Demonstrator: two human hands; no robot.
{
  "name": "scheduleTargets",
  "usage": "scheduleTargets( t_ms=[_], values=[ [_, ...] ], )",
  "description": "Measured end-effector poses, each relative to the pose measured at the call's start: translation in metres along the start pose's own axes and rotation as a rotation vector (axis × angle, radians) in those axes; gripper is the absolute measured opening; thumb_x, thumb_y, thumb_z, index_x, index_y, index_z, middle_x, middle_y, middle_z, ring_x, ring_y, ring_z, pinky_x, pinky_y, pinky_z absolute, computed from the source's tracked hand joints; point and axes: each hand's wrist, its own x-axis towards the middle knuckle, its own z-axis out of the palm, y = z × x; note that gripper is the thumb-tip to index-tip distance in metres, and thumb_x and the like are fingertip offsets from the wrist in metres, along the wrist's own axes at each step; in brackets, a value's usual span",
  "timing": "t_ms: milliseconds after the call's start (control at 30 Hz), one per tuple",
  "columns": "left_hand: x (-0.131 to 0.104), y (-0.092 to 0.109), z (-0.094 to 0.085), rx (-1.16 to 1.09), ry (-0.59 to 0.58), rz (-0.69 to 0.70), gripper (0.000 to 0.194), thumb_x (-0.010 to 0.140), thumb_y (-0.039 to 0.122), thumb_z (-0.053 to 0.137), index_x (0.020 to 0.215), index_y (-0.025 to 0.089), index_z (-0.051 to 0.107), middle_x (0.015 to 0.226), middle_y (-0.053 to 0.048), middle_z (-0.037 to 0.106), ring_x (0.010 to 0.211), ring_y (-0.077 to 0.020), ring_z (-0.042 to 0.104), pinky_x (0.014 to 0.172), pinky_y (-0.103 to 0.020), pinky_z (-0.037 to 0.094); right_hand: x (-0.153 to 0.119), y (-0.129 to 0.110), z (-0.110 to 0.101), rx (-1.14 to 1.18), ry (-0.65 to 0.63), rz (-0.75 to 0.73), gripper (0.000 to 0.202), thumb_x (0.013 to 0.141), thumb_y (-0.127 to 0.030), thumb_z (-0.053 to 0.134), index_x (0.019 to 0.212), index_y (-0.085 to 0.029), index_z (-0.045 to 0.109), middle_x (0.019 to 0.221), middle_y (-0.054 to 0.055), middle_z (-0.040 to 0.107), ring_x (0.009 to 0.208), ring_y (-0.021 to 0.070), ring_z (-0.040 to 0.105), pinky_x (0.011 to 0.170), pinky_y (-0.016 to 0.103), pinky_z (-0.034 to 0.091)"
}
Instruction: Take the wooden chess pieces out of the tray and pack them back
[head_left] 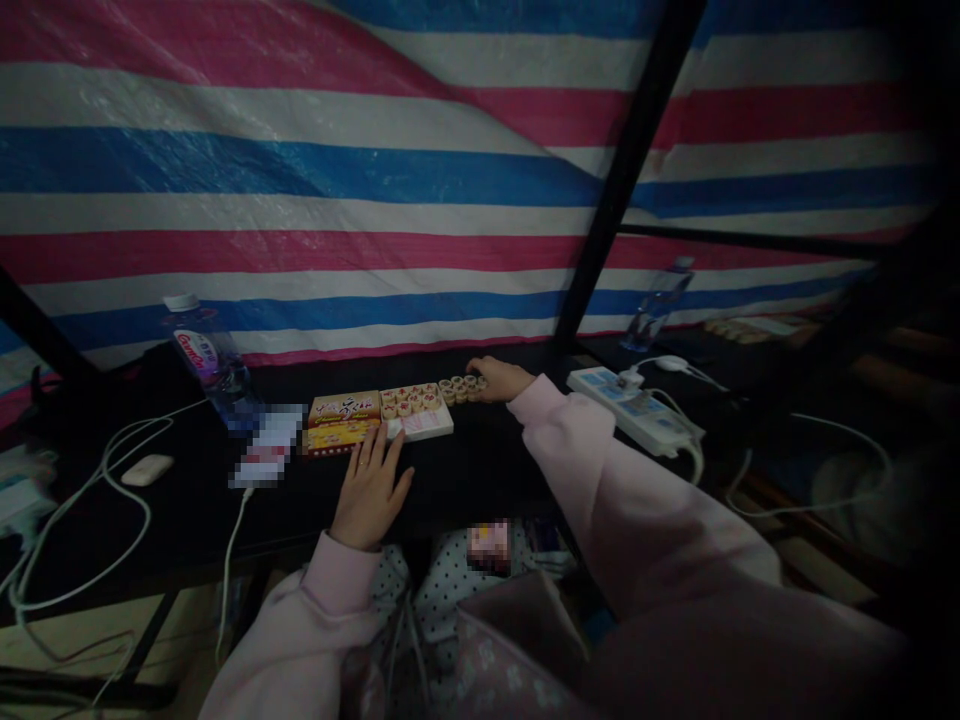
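Pink sleeves [645,500] at seven and four o'clock. Lays left hand [373,497] spread, gripping nothing, fingertips at cover [341,422] and box [431,427], probably for steadying. Curls right hand [502,380] beside loose pieces [454,389] at box's three o'clock, perhaps bracing them; cannot tell whether grasping any.

Left hand [369,500] palm down, fingers [393,452] spread, right arm [592,470] extended farther forward, right hand [501,380] curled
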Motion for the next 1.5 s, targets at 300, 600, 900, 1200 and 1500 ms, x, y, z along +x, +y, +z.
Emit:
scheduleTargets(
  t_ms=[300,600,900,1200,1500],
  values=[
    [0.001,0.0,-0.001,-0.001,-0.02,-0.006,0.053,0.089,0.038,0.037,0.138,0.018,0.031,0.146,-0.011,0.029,0.136,-0.0255,0.02,0.107,-0.046,0.027,-0.005,0.024,0.023,0.058,-0.011,0.059,0.047,0.065,-0.029,0.071,0.108,-0.02,0.055,0.107,0.008,0.055,0.093,0.0209,0.057,0.074,0.027,0.046],
    [0.0,0.0,-0.002,-0.007,-0.007,0.002,0.052,0.089,0.036,0.038,0.138,0.018,0.031,0.146,-0.011,0.029,0.136,-0.0254,0.02,0.107,-0.046,0.027,0.005,0.033,0.026,0.077,-0.029,0.156,0.06,0.064,-0.034,0.072,0.116,-0.017,0.049,0.113,0.012,0.053,0.097,0.0234,0.056,0.074,0.029,0.045],
    [0.0,0.0,0.0,-0.017,0.009,0.0,0.052,0.089,0.037,0.037,0.137,0.019,0.031,0.146,-0.011,0.029,0.136,-0.025,0.02,0.107,-0.046,0.027,0.01,0.044,0.032,0.205,0.001,0.117,0.045,0.063,-0.026,0.071,0.103,-0.016,0.054,0.087,0.003,0.062,0.076,0.015,0.058,0.061,0.022,0.041],
    [0.001,-0.001,0.0,-0.006,-0.008,-0.004,0.052,0.09,0.038,0.036,0.138,0.019,0.031,0.146,-0.01,0.028,0.136,-0.0246,0.02,0.107,-0.045,0.027,0.003,0.042,0.035,0.263,0.039,0.092,0.031,0.062,-0.021,0.071,0.088,-0.015,0.056,0.078,0.0,0.061,0.071,0.0119,0.057,0.059,0.02,0.039],
    [0.0,0.0,-0.001,-0.001,-0.006,0.0,0.052,0.089,0.037,0.037,0.137,0.018,0.031,0.146,-0.011,0.029,0.136,-0.025,0.02,0.107,-0.046,0.028,-0.002,0.001,0.006,0.289,0.157,-0.059,0.027,0.061,-0.017,0.069,0.082,-0.015,0.054,0.073,-0.001,0.059,0.063,0.0101,0.052,0.054,0.019,0.035]
  ],
)
